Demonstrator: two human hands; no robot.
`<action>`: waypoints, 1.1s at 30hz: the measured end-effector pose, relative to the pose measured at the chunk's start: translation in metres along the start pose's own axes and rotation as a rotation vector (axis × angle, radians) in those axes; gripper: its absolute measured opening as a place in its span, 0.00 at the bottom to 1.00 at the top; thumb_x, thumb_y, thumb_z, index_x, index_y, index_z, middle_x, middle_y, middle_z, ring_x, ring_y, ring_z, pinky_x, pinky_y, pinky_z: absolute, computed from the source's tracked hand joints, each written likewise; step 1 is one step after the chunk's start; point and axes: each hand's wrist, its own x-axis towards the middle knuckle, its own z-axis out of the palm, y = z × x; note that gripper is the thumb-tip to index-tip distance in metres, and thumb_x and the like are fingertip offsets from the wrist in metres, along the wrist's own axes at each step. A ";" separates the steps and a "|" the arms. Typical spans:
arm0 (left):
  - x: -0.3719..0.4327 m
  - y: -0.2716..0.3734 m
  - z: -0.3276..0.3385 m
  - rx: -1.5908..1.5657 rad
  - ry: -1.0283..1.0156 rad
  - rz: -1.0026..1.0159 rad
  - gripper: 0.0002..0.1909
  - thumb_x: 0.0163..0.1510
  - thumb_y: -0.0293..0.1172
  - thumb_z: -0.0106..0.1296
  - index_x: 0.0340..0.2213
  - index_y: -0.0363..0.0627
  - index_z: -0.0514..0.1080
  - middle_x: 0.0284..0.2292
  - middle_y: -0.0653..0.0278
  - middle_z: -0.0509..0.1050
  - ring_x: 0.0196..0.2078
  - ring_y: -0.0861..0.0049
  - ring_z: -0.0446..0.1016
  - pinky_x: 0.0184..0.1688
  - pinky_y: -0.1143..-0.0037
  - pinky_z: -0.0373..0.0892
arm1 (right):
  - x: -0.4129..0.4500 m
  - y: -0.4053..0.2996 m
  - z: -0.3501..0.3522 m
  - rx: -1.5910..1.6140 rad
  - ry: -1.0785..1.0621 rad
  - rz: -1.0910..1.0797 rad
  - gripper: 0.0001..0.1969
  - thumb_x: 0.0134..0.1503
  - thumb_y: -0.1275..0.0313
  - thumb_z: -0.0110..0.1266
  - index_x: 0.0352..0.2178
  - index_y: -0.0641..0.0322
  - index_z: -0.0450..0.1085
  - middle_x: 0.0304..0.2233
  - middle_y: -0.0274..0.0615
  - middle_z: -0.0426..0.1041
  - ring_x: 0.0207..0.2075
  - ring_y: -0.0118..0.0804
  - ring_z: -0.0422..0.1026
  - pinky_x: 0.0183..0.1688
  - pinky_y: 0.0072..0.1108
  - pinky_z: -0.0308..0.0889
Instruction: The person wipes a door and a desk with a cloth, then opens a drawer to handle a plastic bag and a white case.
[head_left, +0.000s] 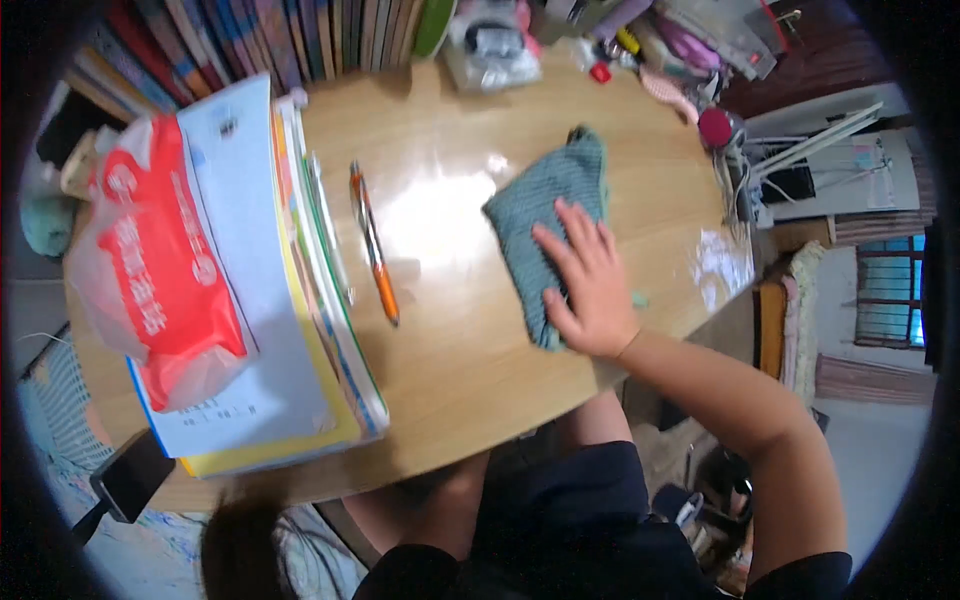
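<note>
My right hand (589, 289) lies with spread fingers on a folded grey-green cloth (555, 202), pressing it flat against the wooden desk (442, 390). It rests near the front edge, palm down, not gripping the cloth. My left hand is out of view. Left of the cloth, an orange and silver pen (373, 244) lies on the desk. Beside it, a slimmer pale pen (330, 229) lies along a stack of papers and books (262, 300). A red and clear plastic packet (176, 262) bearing writing sits on that stack.
Upright books (262, 45) line the back left. A clear plastic bag (491, 52) and a pink hairbrush (667, 94) are at the back. A white desk lamp (817, 142) stands at the far right. A dark phone-like device (135, 476) on a holder is at the front left edge.
</note>
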 end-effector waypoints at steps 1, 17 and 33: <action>0.007 0.008 -0.007 0.008 0.012 0.010 0.43 0.47 0.65 0.42 0.50 0.37 0.56 0.48 0.47 0.61 0.49 0.55 0.63 0.49 0.62 0.61 | -0.003 0.003 0.001 0.002 -0.006 0.008 0.30 0.47 0.62 0.45 0.54 0.55 0.56 0.59 0.52 0.48 0.59 0.55 0.48 0.58 0.44 0.41; 0.053 0.060 -0.078 0.226 0.353 0.099 0.32 0.50 0.62 0.36 0.40 0.44 0.69 0.34 0.49 0.71 0.36 0.54 0.71 0.39 0.61 0.67 | -0.013 0.010 0.006 0.010 0.176 -0.059 0.30 0.51 0.60 0.44 0.55 0.58 0.54 0.58 0.56 0.48 0.58 0.56 0.49 0.57 0.46 0.43; -0.121 0.128 -0.161 0.239 0.319 0.472 0.16 0.56 0.38 0.41 0.37 0.37 0.71 0.35 0.51 0.74 0.38 0.62 0.73 0.42 0.71 0.67 | -0.023 0.018 0.043 -0.036 0.375 -0.062 0.29 0.55 0.55 0.36 0.54 0.59 0.56 0.58 0.55 0.50 0.60 0.53 0.48 0.59 0.44 0.40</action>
